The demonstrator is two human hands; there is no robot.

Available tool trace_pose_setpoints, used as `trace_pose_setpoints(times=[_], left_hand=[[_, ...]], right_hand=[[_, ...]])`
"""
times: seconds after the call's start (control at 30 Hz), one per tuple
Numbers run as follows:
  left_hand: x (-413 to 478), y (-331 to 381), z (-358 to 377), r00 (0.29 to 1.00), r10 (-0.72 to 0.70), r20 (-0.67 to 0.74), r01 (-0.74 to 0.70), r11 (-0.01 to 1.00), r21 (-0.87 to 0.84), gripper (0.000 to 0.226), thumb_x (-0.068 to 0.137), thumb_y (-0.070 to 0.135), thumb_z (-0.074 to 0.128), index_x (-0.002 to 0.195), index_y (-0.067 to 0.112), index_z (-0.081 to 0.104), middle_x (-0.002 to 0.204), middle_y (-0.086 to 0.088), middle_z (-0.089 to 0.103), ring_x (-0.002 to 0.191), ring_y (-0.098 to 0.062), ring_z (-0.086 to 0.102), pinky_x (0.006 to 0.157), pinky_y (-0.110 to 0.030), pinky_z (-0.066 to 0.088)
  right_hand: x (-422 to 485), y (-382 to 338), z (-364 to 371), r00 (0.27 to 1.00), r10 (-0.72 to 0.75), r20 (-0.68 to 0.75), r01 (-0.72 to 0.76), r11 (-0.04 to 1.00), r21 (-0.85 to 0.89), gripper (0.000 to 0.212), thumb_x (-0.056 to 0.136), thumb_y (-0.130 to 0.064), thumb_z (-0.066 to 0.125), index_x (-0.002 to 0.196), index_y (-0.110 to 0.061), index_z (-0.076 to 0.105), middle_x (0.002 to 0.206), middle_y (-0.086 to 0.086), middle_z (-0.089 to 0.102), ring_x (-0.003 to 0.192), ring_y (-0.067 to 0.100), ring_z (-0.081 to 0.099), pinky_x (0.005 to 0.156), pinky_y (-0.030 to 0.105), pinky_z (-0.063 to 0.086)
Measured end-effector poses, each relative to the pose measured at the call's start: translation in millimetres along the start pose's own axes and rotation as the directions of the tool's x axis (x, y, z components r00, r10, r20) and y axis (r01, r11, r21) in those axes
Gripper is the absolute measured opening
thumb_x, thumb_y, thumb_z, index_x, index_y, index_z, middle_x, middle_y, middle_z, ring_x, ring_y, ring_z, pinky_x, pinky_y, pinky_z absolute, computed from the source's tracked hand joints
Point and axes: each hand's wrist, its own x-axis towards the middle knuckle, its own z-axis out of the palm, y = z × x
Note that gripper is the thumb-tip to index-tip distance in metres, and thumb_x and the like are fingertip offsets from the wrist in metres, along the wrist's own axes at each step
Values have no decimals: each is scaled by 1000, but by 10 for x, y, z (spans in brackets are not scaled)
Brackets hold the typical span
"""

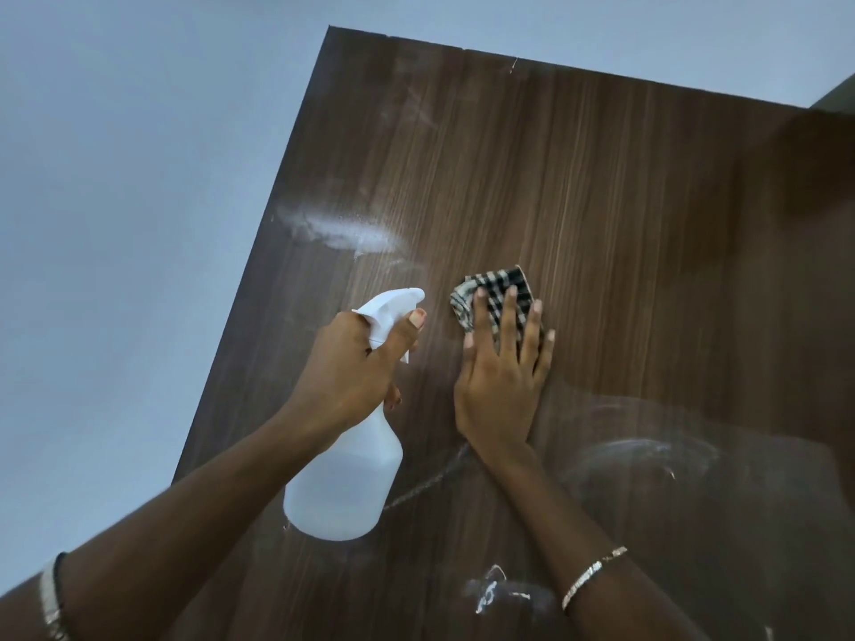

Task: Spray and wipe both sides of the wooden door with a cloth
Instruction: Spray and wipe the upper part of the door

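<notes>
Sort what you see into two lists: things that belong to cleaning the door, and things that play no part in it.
Part of the job:
wooden door
spray bottle, gripped by the left hand
checked cloth, pressed flat by the right hand
white spray patch

No part in it:
bracelet
wrist bangle
grey wall

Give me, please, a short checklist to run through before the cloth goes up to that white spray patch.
1. Cloth flat on the door: ok; the right hand presses the checked cloth against the door with straight fingers.
2. Spray to wipe: ok; a white patch sits up and left of the cloth.
3. Bottle secure: ok; the left hand grips the spray bottle by its neck.
4. Lower area clean: not ok; whitish smears show lower right.
5. Other side of the door done: cannot tell; only this face shows.
</notes>
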Motion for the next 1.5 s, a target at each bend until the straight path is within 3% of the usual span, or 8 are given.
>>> trace_pose_setpoints(times=[0.13,0.27,0.53,0.73,1.0,1.2,1.33,1.5], left_hand=[[60,-8,-102,999,38,-2,-38,999,-1,43,94,50,49,131,29,58,78,12,65,52,-4,64,47,-9,46],[84,-70,-159,1000,8,-25,-8,1000,19,45,94,49,50,130,25,58,82,13,66,57,-3,65,47,-8,46],[44,-166,-375,998,-33,-48,35,997,62,31,95,49,51,111,26,64,65,13,64,51,-2,64,45,-8,45],[60,-165,-554,998,-32,-49,35,997,75,41,94,50,50,123,24,61,77,10,66,57,-3,66,47,-10,47],[71,-284,-711,997,-42,-58,48,993,106,48,92,54,49,127,24,60,89,6,69,58,-7,67,50,-11,47],[-12,-289,-808,996,-28,-82,37,993,112,40,96,46,51,120,16,64,67,6,66,50,-10,64,45,-8,44],[-22,-321,-861,991,-25,-134,46,987,154,41,96,43,52,124,15,61,90,2,67,55,-12,63,46,-9,45],[29,-291,-991,987,22,-158,9,980,197,42,97,41,51,132,19,59,88,-1,67,54,-12,64,47,-5,44]], right_hand=[[795,2,9,978,-178,106,178,984,11,53,112,-33,31,164,-34,21,173,1,12,160,28,-1,127,55,5],[1301,-177,38,988,-98,119,97,995,10,55,110,-32,33,164,-36,19,173,0,8,160,28,-4,128,54,0],[-61,-573,255,972,-235,29,234,972,34,63,106,-23,49,164,-31,24,172,3,14,160,28,4,126,58,12],[275,-514,160,955,-271,121,271,962,20,54,111,-32,37,163,-35,23,172,0,16,160,26,4,128,55,8],[1170,-630,221,991,-107,86,106,994,18,53,111,-33,29,164,-34,20,173,3,12,160,30,0,127,57,4],[131,-634,233,918,-376,126,374,927,36,56,111,-28,37,165,-31,19,173,2,13,160,27,1,127,55,10],[-45,-645,242,967,-244,69,242,969,42,54,110,-31,35,163,-31,25,172,-1,16,160,24,5,127,54,12],[359,-1043,419,979,-195,56,191,979,67,54,110,-31,36,163,-32,26,172,1,15,160,27,5,128,54,7]])
